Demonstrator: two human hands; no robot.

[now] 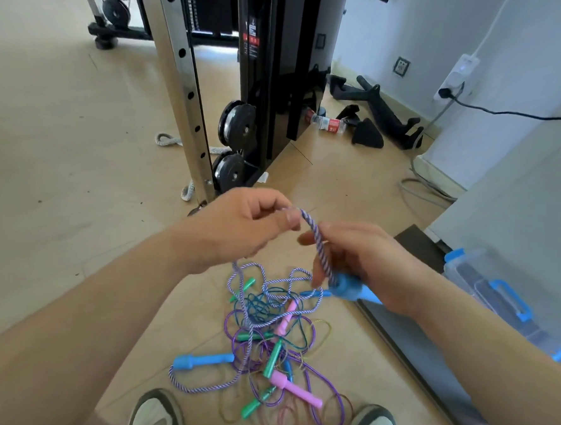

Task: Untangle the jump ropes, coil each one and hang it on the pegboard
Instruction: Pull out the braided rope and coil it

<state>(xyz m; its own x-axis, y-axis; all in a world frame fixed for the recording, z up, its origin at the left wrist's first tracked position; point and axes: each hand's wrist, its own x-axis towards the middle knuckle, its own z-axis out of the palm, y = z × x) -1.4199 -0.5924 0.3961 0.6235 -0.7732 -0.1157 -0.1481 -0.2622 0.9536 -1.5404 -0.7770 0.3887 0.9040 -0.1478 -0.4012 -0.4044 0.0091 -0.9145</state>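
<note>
A tangle of jump ropes (265, 339) lies on the floor between my shoes, with pink, green and blue handles among thin purple, teal and gold cords. My left hand (238, 229) pinches a purple-and-white braided rope (318, 244) between thumb and fingers. That rope runs down to a blue handle (347, 287), which my right hand (367, 267) grips. The braided rope's other part drops from my left hand into the pile and ends at a second blue handle (202, 361) on the floor.
A steel and black cable machine (267, 80) with weight plates stands ahead. A clear storage box with blue latches (497, 291) sits at right beside a dark mat. Black attachments, a bottle and cables lie by the wall. No pegboard shows.
</note>
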